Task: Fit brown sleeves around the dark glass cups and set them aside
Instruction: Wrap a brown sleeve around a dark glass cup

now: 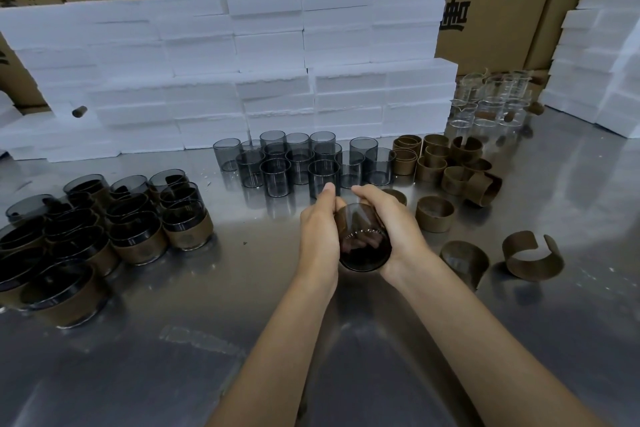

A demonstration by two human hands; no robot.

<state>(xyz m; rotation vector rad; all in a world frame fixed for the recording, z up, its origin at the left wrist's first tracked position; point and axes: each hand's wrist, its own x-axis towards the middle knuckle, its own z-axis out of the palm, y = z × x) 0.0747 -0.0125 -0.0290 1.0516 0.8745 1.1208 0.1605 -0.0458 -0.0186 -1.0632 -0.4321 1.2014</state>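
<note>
Dark glass cup is held above the surface, tipped so its mouth faces the wearer and its long axis runs away from the camera. Left hand and right hand both clasp it from opposite sides, fingers curled. A brown sleeve appears wrapped round the far end (seating unconfirmed). Finished sleeved cups stand to the left, nearer the left hand.

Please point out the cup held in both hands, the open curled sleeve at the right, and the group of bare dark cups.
held cup (363, 246), head view, its dark base.
open curled sleeve (530, 262), head view, front band.
bare dark cups (277, 177), head view, a front cup's wall.
</note>
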